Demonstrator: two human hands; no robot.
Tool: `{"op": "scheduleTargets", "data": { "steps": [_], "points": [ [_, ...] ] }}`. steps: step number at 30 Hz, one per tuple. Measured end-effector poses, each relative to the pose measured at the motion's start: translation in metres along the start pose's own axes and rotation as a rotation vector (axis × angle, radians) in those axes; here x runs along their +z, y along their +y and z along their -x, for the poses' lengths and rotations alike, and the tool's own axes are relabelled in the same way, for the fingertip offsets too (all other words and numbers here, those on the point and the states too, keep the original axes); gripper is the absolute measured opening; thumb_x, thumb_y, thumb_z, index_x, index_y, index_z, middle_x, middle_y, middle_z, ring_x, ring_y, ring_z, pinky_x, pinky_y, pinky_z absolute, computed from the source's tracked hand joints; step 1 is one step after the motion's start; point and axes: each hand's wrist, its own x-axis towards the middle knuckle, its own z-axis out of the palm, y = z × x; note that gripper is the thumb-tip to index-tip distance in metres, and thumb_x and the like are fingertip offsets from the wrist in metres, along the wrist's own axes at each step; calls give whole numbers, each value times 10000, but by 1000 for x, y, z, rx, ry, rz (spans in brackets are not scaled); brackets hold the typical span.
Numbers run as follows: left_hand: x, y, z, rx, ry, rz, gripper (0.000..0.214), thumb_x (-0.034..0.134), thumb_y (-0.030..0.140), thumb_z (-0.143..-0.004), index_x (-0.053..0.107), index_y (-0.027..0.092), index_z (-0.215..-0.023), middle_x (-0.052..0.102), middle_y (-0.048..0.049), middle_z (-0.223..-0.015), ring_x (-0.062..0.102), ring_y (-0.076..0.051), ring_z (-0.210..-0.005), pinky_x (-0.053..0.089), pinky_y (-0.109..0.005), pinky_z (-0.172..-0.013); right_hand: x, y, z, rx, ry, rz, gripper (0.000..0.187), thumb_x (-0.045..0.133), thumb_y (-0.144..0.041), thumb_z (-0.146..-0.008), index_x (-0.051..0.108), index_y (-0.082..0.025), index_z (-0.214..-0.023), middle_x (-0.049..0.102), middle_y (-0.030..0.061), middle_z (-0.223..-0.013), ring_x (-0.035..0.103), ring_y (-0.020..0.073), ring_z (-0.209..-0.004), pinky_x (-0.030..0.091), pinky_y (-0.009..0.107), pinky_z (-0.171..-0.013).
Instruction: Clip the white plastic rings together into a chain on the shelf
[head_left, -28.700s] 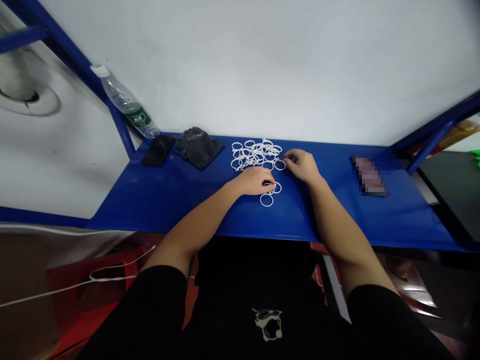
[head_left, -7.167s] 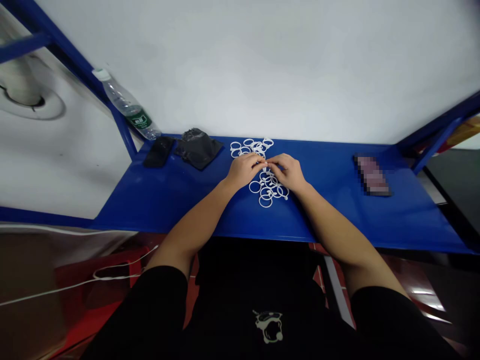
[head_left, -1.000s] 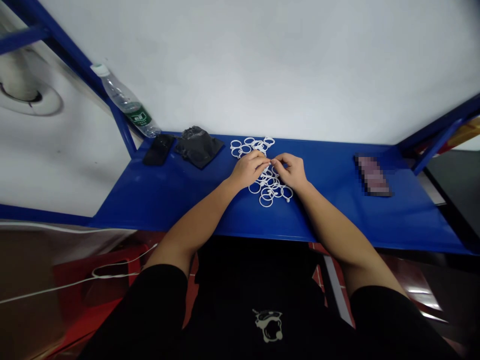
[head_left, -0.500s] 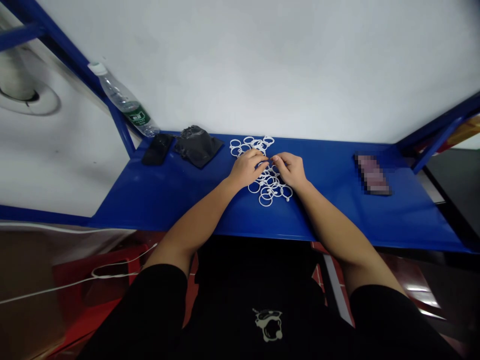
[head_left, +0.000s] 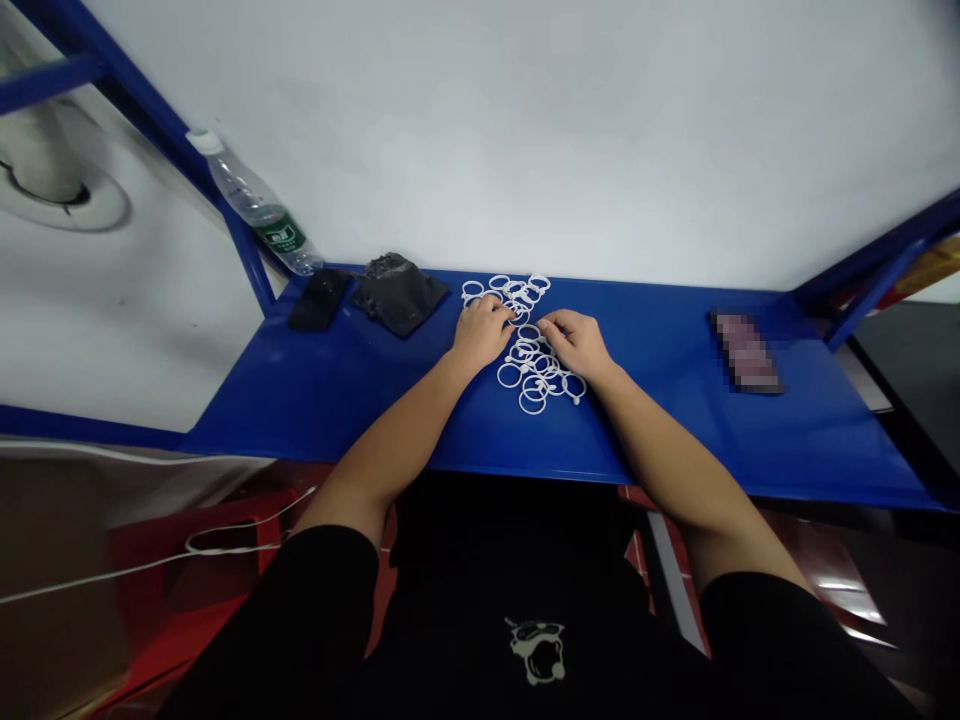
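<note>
Rings (head_left: 534, 378) touch curled fingers (head_left: 550, 322) of left hand (head_left: 480, 337), right hand (head_left: 579, 346).

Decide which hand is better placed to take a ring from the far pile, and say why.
Probably left: the left hand has its fingertips at the edge of the far pile of rings, while the right hand rests farther back, beside the near cluster.

Nothing here can be read. At the far left end of the blue bench (head_left: 337, 390), the water bottle (head_left: 247, 195) carries a green label (head_left: 279, 236) whose white marks are too small to read. Below the bench's near edge, a white shirt print (head_left: 534, 637) shows no legible letters.
</note>
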Motion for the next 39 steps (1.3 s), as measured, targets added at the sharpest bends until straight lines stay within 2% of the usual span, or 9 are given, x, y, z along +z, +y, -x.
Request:
{"op": "scheduleTargets", "data": {
  "steps": [4, 6, 11, 15, 21, 25, 29, 34, 39],
  "points": [
    [1, -2, -3, -25, 6, 2, 177, 761, 254, -1048, 838, 236, -1207, 726, -122, -1332, 649, -345, -1286, 540, -507, -1099, 2, 3, -2, -114, -129, -30, 430, 533, -563, -1128, 816, -243, -1083, 852, 101, -1109, 764, 294, -1052, 571, 498, -1022],
    [3, -4, -4, -37, 18, 3, 192, 775, 255, -1039, 836, 228, -1219, 736, -124, -1348, 657, -352, -1298, 550, -511, -1099, 3, 3, -2, -158, -210, -58, 411, 540, -557, -1127, 818, -257, -1086, 857, 87, -1138, 771, 286, -1090, 570, 500, -1063],
    [10, -9, -6, -38, 103, 36, 219, 818, 289, -1009, 835, 213, -1214, 750, -129, -1364, 687, -346, -1268, 576, -498, -1105, 1, 0, 0, -164, -284, -94, 457, 551, -593, -1123, 815, -253, -969, 854, 75, -1038, 788, 255, -1019, 606, 422, -941],
    [13, -11, -8, -21, 164, 94, 231, 797, 239, -1017, 821, 217, -1246, 744, -120, -1372, 712, -311, -1242, 607, -448, -1079, -2, -5, 1, -166, -231, -96, 435, 572, -572, -1118, 816, -238, -984, 850, 77, -1031, 790, 242, -984, 603, 404, -914],
    [9, -7, -8, -27, 122, 123, 268, 729, 170, -1048, 800, 211, -1303, 723, -119, -1380, 726, -277, -1221, 620, -402, -1043, -3, -3, 0, -119, -111, -55, 373, 573, -507, -1116, 821, -231, -1077, 843, 96, -1080, 778, 267, -1010, 597, 446, -942],
    [5, -5, -6, -27, 86, 52, 267, 751, 207, -1041, 811, 230, -1301, 731, -122, -1371, 674, -324, -1286, 569, -467, -1125, -2, 0, 0, -87, -101, -35, 350, 586, -489, -1101, 814, -227, -1052, 837, 100, -1053, 770, 273, -977, 592, 453, -910],
    [1, -4, -6, -37, -2, 16, 240, 714, 211, -1061, 821, 249, -1272, 760, -109, -1329, 665, -334, -1272, 557, -475, -1091, -2, 0, 0, -72, -108, -40, 341, 591, -484, -1096, 814, -231, -1049, 833, 99, -1055, 767, 272, -981, 589, 453, -918],
    [2, -3, -7, -32, -3, 6, 183, 689, 209, -1069, 816, 232, -1199, 794, -105, -1264, 687, -322, -1225, 545, -475, -1081, -1, 0, 1, -57, -114, -44, 321, 602, -469, -1089, 816, -234, -1042, 834, 94, -1052, 763, 269, -982, 587, 450, -926],
    [8, -5, -8, -6, 7, 47, 194, 691, 186, -1055, 799, 233, -1208, 820, -93, -1240, 725, -296, -1178, 561, -476, -1075, -1, 0, 1, -54, -108, -37, 316, 606, -464, -1088, 814, -234, -1027, 834, 89, -1041, 761, 262, -977, 588, 441, -925]
  ]
}}
